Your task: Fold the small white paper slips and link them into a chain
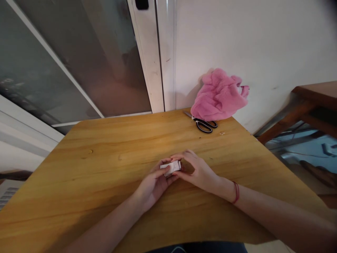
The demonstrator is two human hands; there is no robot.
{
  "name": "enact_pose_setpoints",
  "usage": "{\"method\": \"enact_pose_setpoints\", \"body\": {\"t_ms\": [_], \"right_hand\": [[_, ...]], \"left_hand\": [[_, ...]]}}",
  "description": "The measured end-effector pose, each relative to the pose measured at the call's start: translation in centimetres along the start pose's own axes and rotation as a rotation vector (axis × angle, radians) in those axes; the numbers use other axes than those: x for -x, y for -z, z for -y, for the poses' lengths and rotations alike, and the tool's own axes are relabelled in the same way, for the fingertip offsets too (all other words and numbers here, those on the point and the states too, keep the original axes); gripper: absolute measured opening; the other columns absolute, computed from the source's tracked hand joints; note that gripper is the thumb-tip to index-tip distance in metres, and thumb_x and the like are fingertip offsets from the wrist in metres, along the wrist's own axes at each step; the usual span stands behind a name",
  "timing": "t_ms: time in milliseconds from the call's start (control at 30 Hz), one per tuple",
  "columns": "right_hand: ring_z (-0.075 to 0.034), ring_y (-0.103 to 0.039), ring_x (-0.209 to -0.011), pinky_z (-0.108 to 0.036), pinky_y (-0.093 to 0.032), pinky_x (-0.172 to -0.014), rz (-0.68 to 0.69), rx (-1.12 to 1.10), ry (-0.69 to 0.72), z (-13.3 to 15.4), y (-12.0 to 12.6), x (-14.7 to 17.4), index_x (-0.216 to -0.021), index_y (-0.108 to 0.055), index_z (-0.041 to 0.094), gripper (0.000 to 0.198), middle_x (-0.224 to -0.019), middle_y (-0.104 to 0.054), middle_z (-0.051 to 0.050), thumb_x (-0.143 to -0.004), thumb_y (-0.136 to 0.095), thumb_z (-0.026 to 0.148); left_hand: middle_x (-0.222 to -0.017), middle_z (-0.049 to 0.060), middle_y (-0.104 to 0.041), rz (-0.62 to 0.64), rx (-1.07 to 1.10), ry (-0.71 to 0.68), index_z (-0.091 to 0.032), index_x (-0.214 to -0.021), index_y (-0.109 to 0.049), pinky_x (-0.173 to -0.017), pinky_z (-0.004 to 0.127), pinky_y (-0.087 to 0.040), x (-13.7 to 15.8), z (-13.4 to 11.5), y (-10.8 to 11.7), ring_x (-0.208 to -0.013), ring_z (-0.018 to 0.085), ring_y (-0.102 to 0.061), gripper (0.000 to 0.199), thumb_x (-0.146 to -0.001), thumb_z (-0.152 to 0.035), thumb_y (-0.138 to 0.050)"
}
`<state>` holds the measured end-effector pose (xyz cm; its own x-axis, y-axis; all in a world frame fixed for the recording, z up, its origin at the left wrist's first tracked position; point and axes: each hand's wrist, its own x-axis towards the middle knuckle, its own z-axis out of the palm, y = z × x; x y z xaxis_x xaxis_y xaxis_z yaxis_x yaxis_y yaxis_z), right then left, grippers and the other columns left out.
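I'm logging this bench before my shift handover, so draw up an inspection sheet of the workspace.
Surface: wooden table, streaked grain, a small yellowish bit toward the left.
Job's things: small white item with printed marks, too small to read.
Clutter: pink fluffy cloth at the far right; black-handled scissors beside it, blades pointing away to the left.
Hands: left hand holds the item, thumb on top; right hand has its fingertips at the item's right end, grip unclear.
Cables: thin lines at the right, below the second table, possibly cables; blurred.
Surroundings: glass-panelled door, pale wall.
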<state>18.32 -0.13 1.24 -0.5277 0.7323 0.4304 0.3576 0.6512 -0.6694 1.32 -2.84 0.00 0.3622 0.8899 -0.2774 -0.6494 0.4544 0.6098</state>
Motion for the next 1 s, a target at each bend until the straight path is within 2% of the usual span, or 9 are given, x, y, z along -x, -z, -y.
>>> {"method": "enact_pose_setpoints", "body": {"t_ms": [233, 467, 533, 700, 1000], "right_hand": [[-0.018, -0.053, -0.094, -0.034, -0.044, -0.083, -0.034, 0.028, 0.033, 0.0, 0.6, 0.0, -0.107, -0.053, 0.022, 0.027, -0.099, -0.062, -0.004, -0.081, -0.06, 0.024], [-0.02, -0.053, -0.098, -0.036, -0.044, -0.085, -0.182, 0.025, 0.009, -0.2, 0.9, 0.0, -0.108, -0.051, 0.023, 0.028, -0.102, -0.059, -0.004, -0.082, -0.059, 0.024], [-0.019, -0.053, -0.098, -0.036, -0.044, -0.086, -0.175, 0.003, 0.007, 0.0, 0.7, 0.0, -0.107, -0.051, 0.023, 0.028, -0.102, -0.059, -0.004, -0.081, -0.061, 0.024], [-0.019, -0.053, -0.098, -0.034, -0.045, -0.084, -0.097, -0.019, -0.009, 0.3, -0.3, 0.0, -0.108, -0.05, 0.023, 0.031, -0.103, -0.06, -0.004, -0.08, -0.063, 0.026], [-0.019, -0.054, -0.102, -0.036, -0.045, -0.087, -0.123, 0.007, -0.015, 0.1, 0.4, 0.2, -0.108, -0.051, 0.024, 0.029, -0.105, -0.06, -0.004, -0.081, -0.062, 0.027]], "left_hand": [[-0.102, 0.007, -0.064, -0.038, 0.003, -0.032, -0.015, -0.091, -0.059, -0.092, 0.034, -0.045, -0.1, -0.3, 0.4, -0.097, 0.018, -0.061, 0.017, -0.075, -0.007, -0.059], [-0.092, 0.009, -0.068, -0.026, -0.018, -0.022, -0.014, -0.095, -0.056, -0.093, 0.036, -0.044, -0.2, -0.2, 0.8, -0.089, 0.018, -0.065, 0.015, -0.08, -0.011, -0.055], [-0.093, 0.01, -0.068, -0.013, 0.031, 0.016, -0.014, -0.095, -0.057, -0.093, 0.038, -0.044, -0.2, 0.0, 0.6, -0.088, 0.019, -0.064, 0.013, -0.085, -0.018, -0.05], [-0.096, 0.012, -0.067, 0.019, 0.097, 0.078, -0.012, -0.098, -0.059, -0.092, 0.041, -0.043, -0.2, 0.1, -0.1, -0.093, 0.022, -0.062, 0.03, -0.09, -0.033, -0.04], [-0.1, 0.011, -0.066, -0.08, 0.098, 0.04, -0.01, -0.095, -0.061, -0.091, 0.037, -0.047, -0.1, -0.4, 0.1, -0.09, 0.019, -0.063, 0.015, -0.085, -0.016, -0.05]]}}
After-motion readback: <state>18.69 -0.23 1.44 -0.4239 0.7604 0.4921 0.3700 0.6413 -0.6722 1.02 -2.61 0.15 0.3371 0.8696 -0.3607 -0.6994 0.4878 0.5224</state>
